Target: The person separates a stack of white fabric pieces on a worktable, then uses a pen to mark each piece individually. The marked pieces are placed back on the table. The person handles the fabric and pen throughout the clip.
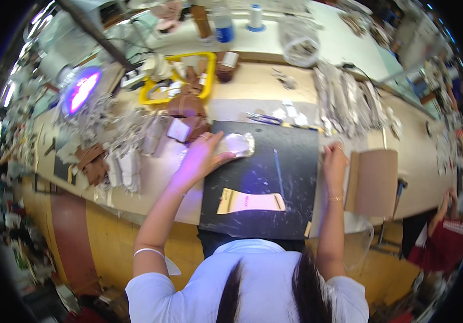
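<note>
My left hand (200, 157) rests at the left edge of a black cutting mat (290, 177) and grips a small clear plastic packet (238, 144) lying on the mat's top left corner. My right hand (334, 160) is at the mat's right edge with its fingers curled over a thin pale piece; I cannot make out what that piece is. A pale, pinkish leather-shaped piece (251, 201) lies flat on the mat near its front edge, between my two forearms.
A brown cardboard sheet (375, 182) lies right of the mat. Scissors (263, 118) lie behind it. Brown and white cut pieces (129, 156) crowd the left. A yellow tray (150, 97) and a lit purple lamp (82, 90) stand at the back left. Another person (440, 237) sits at the right.
</note>
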### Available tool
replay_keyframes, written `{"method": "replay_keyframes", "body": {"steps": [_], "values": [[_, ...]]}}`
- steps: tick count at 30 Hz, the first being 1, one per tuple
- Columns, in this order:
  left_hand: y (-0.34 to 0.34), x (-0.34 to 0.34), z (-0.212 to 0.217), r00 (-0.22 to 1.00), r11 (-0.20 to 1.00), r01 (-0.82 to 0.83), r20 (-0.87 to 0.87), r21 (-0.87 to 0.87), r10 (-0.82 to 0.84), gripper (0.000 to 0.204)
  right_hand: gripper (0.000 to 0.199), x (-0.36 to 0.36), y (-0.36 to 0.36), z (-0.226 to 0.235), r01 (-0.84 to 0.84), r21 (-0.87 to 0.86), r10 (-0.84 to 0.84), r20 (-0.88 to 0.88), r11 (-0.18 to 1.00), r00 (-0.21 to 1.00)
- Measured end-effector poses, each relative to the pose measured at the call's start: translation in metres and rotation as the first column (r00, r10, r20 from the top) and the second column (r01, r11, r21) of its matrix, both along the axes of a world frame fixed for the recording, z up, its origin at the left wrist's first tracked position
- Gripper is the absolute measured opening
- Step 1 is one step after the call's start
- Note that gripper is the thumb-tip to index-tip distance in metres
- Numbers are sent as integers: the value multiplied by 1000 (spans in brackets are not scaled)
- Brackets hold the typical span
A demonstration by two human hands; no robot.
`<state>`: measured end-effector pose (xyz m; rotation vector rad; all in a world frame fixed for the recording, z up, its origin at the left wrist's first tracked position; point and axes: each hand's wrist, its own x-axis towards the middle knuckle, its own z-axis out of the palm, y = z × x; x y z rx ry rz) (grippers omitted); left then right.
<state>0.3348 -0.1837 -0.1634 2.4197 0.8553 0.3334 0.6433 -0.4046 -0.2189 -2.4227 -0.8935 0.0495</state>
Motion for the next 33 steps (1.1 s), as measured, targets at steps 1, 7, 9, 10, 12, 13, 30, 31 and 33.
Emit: {"method": "replay_keyframes", "body": {"steps": [1, 7, 9, 10, 12, 13, 30, 31, 33], "values": [[7, 2, 15, 979, 988, -5, -204, -153, -27, 60, 7, 1, -7, 1, -27, 121, 37, -81, 992, 996], [26, -2, -8, 938, 970, 103, -302, -218, -168, 54, 11, 15, -25, -11, 95, 592, 250, -473, 800, 845], [33, 1, -3, 901, 950, 98, -379, -296, -211, 57, 14, 6, -25, -3, 124, 587, 277, -545, 800, 792], [37, 1, 0, 870, 938, 109, -425, -328, -250, 57, 16, -1, -20, 3, 141, 581, 287, -581, 801, 762], [37, -2, 2, 842, 946, 134, -470, -294, -265, 57, 21, -22, -12, 24, 195, 658, 404, -641, 727, 653], [31, -6, 3, 849, 964, 145, -472, -222, -237, 57, 23, -32, -10, 30, 236, 688, 455, -659, 686, 599], [-64, -14, 54, 850, 923, 353, -465, 156, -246, 75, 58, -106, 28, 73, -589, 145, 604, -283, 795, 745], [-67, -14, 55, 836, 897, 395, -483, 199, -261, 72, 61, -115, 34, 73, -628, 98, 634, -181, 772, 752], [-71, -11, 57, 843, 864, 431, -459, 261, -281, 67, 67, -138, 48, 74, -696, -8, 696, 22, 718, 718]]}}
